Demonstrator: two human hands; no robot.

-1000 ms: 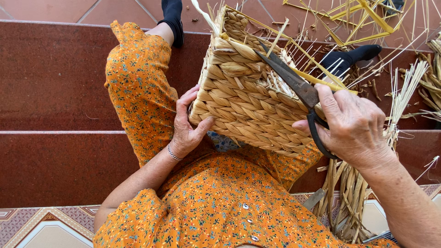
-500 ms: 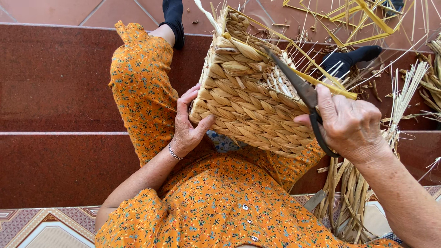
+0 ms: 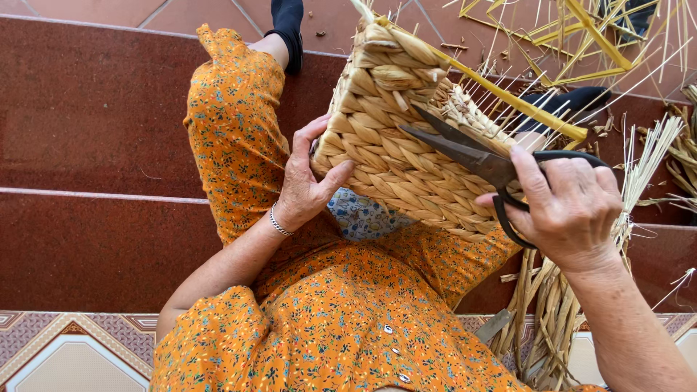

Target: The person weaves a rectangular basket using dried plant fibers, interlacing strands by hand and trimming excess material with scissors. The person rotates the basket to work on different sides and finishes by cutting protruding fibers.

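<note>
A tan woven basket (image 3: 396, 156), black scissors (image 3: 494, 170), an orange flowered dress (image 3: 341, 327), dark red steps (image 3: 94, 123).

1. We're on the steps of a home: dark red stone stairs (image 3: 94, 131) across the frame's left, patterned floor tiles (image 3: 65, 348) at lower left.
2. Loose pale dried straw stalks (image 3: 581, 305) litter the right side, a doorstep weaving spot.

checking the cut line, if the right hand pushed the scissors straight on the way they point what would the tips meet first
Probably the woven basket: the right hand aims the scissors up-left, their open blades already lying against its braided wall near the rim. Depth is unclear, so they might skim past.
</note>
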